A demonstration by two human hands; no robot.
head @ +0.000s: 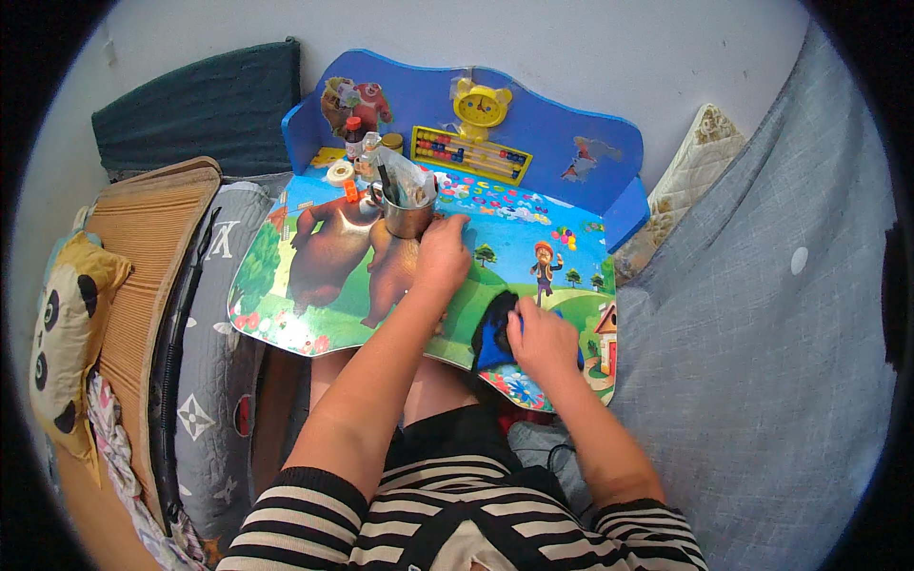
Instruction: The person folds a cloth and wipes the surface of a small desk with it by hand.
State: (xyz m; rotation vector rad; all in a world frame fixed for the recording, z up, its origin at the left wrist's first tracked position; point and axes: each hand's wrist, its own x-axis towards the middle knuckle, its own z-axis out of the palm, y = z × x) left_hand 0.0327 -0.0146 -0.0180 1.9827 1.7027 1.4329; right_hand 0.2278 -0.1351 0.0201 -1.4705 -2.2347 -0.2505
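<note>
My left hand (pixel 444 257) reaches over the picture-covered tabletop (pixel 493 285) to the lower right side of a metal cup (pixel 408 220). Its fingertips are partly hidden, so a grip on the cup cannot be made out. A clear plastic bag (pixel 408 175) and a dark, slender object (pixel 387 184) stick up from the cup. Near the front right edge, my right hand (pixel 546 341) has its fingers closed on a crumpled blue and black cloth (pixel 493 339), which partly hangs over that edge.
Behind the cup stand a red-capped bottle (pixel 353 139), a clear bottle (pixel 367 158) and a tape roll (pixel 340 173). An orange piece (pixel 350 190) lies nearby. A yellow-framed abacus (pixel 471 155) leans on the blue backboard (pixel 557 121). Grey fabric (pixel 750 357) hangs at right; rolled bedding (pixel 214 357) lies left.
</note>
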